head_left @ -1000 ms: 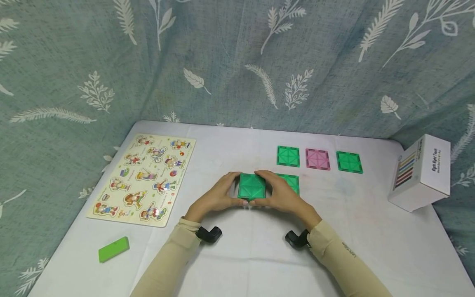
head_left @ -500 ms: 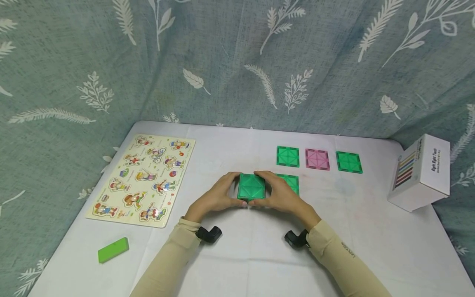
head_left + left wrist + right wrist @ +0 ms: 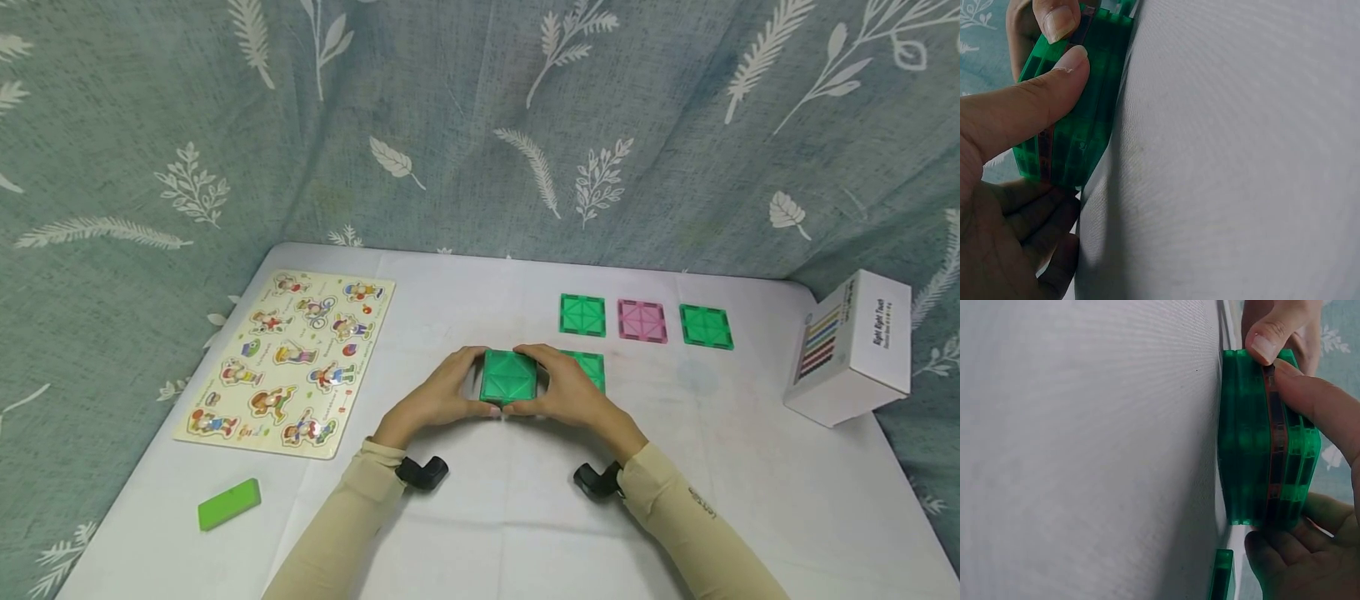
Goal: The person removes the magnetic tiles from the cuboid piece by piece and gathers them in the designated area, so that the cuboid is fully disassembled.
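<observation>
A stack of square magnetic tiles (image 3: 508, 377) sits on the white cloth in the middle of the table. Most layers are translucent green, and a reddish layer (image 3: 1275, 444) shows among them in the right wrist view. My left hand (image 3: 435, 396) grips the stack from the left, its thumb on the near side. From the right, my right hand (image 3: 573, 396) holds it the same way, the two thumbs close together. A single green tile (image 3: 591, 367) lies just right of the stack, partly hidden behind the right hand.
Behind, a green tile (image 3: 582, 316), a pink tile (image 3: 642, 322) and another green tile (image 3: 706, 327) lie in a row. A picture puzzle board (image 3: 288, 362) and a green block (image 3: 229, 504) are on the left. At right stands a white box (image 3: 855, 350).
</observation>
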{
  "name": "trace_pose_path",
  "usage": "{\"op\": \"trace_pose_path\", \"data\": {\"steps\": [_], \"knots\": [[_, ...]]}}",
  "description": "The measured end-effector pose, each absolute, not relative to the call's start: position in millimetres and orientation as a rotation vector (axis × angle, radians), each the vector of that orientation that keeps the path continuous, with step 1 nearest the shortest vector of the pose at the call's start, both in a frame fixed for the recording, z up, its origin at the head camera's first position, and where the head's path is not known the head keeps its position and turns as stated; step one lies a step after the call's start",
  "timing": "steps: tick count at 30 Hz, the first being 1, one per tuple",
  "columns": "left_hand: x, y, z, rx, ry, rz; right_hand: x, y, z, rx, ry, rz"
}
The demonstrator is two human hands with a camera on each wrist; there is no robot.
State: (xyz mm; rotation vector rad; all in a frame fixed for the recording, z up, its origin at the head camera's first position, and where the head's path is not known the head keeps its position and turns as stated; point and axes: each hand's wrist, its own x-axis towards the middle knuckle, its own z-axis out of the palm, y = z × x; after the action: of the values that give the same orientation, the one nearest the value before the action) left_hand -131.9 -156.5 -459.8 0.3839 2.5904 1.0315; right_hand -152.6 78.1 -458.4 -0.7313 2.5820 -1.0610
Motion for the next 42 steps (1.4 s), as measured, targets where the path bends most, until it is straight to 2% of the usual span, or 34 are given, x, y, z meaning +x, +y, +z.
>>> {"op": "trace_pose_path", "data": {"steps": [42], "knots": [[-128.6, -152.3, -458.6, 0.402, 2.618, 1.007, -148.5, 78.0, -455.8, -0.750, 2.636, -1.055]]}}
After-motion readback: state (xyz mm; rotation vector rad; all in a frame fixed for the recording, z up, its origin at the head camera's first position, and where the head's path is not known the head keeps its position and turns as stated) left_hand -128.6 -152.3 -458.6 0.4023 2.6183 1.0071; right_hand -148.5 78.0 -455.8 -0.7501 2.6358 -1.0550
